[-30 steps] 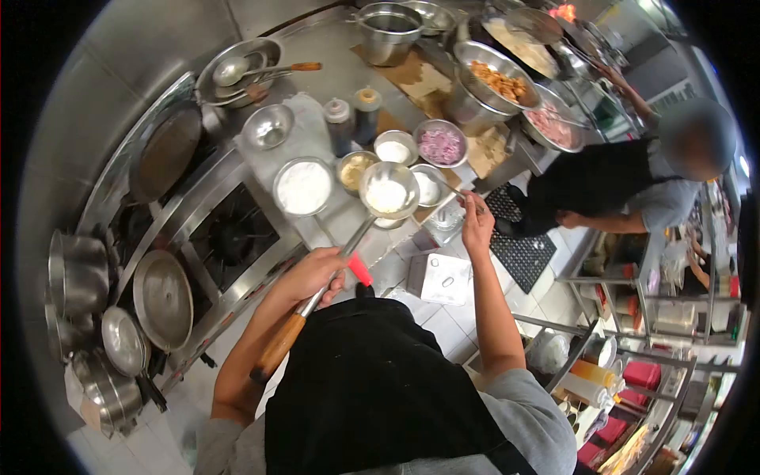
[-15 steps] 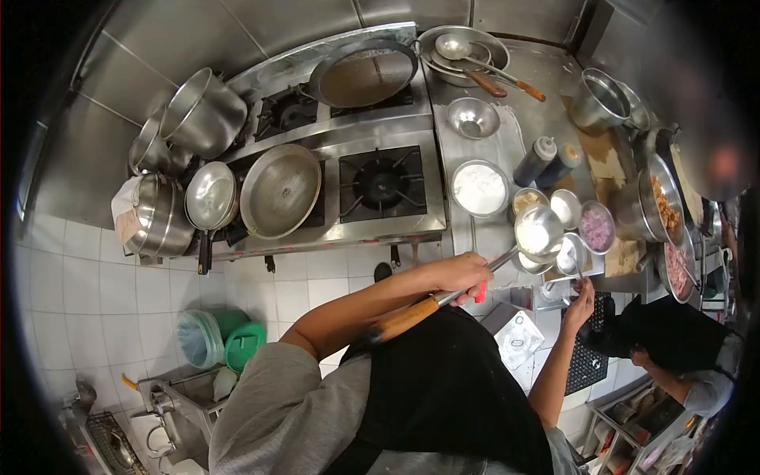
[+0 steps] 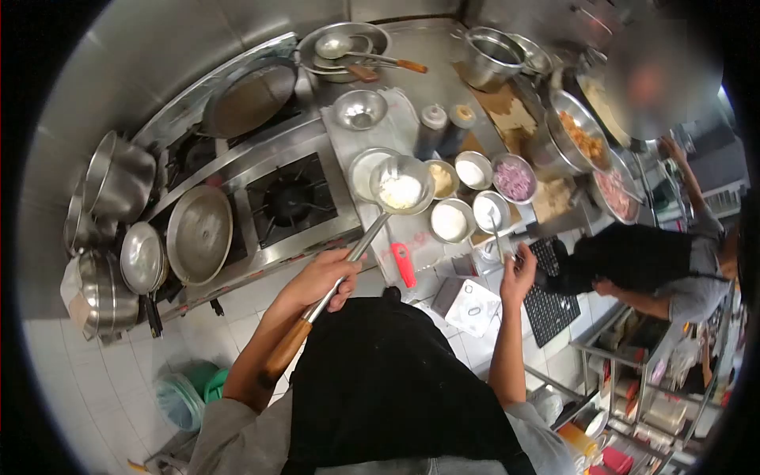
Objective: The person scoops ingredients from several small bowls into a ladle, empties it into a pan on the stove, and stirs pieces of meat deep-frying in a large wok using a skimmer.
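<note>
My left hand [image 3: 328,281] is closed around the metal handle of a long ladle [image 3: 289,352] with a wooden grip. The ladle's bowl holds white powder [image 3: 400,190] with pale yellow bits, and overhangs the edge of a wider bowl of white powder [image 3: 366,170]. My right hand [image 3: 517,275] has loosely curled, parted fingers beside a thin spoon handle [image 3: 497,239]. That spoon stands in a small bowl of white powder [image 3: 483,207]. Close by are another bowl of white powder [image 3: 450,222], a bowl of yellowish bits [image 3: 440,176] and a bowl of chopped purple onion [image 3: 514,179].
A stove with a bare burner [image 3: 291,202] and several pans stands left. Two squeeze bottles [image 3: 432,128], an empty metal bowl [image 3: 360,109] and a red-handled tool [image 3: 404,264] rest on the counter. A co-worker in a black apron [image 3: 633,261] stands right, near large food bowls [image 3: 582,134].
The ladle bowl has moved away from the small bowls to the wide powder bowl. My right hand has loosened from the spoon. My view has turned right.
</note>
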`<state>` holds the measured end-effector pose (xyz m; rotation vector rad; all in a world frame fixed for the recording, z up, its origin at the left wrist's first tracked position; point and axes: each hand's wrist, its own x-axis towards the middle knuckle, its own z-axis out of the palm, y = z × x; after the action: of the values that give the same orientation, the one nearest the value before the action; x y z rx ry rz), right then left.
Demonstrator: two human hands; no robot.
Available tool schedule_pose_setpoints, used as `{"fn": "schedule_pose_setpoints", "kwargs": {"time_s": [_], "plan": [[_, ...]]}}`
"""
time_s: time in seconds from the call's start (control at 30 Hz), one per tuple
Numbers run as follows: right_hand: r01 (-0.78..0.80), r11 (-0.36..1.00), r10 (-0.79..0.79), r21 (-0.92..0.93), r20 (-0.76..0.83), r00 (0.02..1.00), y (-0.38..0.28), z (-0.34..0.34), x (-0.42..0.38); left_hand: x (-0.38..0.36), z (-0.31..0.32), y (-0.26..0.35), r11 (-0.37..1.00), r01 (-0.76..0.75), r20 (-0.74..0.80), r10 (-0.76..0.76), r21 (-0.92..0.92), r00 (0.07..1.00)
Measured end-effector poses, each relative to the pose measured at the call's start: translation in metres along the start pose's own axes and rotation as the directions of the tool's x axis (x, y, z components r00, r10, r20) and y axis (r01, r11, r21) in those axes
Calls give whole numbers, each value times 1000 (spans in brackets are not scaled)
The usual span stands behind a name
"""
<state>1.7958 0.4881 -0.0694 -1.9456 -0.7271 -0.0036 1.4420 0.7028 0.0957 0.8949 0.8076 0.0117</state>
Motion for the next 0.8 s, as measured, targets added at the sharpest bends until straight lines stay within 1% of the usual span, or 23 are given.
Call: {"fn": "schedule_pose_setpoints", "kwargs": {"time_s": [0.03,0.07,0.1,0.17,0.2,0.23,0.3,0.37,0.43,0.47,0.5,0.57,0.6,0.63,0.7,0.73,0.8], "plan": [[-2,1000,2,10,-8,1000,-20,-6,1,-5,-3,0,999,-30,-31,29,-26,999],[-35,988,29,152,40,999,-29,-3,-1,-10,-6,-1,997,-56,-62,53,-50,997],[-97,966,55,238,177,983,-44,1,-5,-15,-9,-4,994,-81,-90,74,-74,993],[-243,898,62,367,442,895,-87,16,-18,-21,-19,-8,979,-157,-158,136,-130,978],[-305,872,31,381,581,813,-115,25,-27,-24,-25,-10,967,-200,-194,169,-155,966],[-367,847,-13,384,705,709,-142,39,-39,-28,-30,-12,953,-252,-232,210,-168,950],[-576,728,-98,370,889,447,-186,74,-66,-32,-43,-13,914,-361,-309,295,-185,904],[-666,686,-192,294,955,225,-244,101,-89,-24,-68,-23,867,-461,-400,362,-187,842],[-788,587,-212,188,974,74,-282,134,-117,-19,-86,-27,811,-558,-518,405,-176,753],[-836,536,-223,117,975,-7,-298,148,-128,-19,-95,-26,794,-582,-567,402,-175,719],[-828,554,-203,80,978,-42,-312,162,-137,-20,-104,-26,777,-604,-615,393,-174,683],[-806,592,-153,2,982,-111,-337,190,-156,-21,-130,-32,720,-676,-653,439,-155,618],[-787,617,-112,3,990,-84,-340,207,-166,-22,-146,-36,723,-680,-671,444,-122,594],[-757,654,-107,4,990,-87,-342,221,-173,-28,-159,-39,727,-680,-684,450,-92,574],[-696,718,-95,7,992,-88,-343,246,-187,-45,-184,-50,770,-632,-679,419,-85,602],[-618,786,-58,16,997,-49,-343,256,-195,-53,-195,-57,794,-602,-674,400,-84,621],[-397,914,-73,79,997,31,-348,272,-211,-59,-231,-101,818,-571,-651,399,-66,647]]}}
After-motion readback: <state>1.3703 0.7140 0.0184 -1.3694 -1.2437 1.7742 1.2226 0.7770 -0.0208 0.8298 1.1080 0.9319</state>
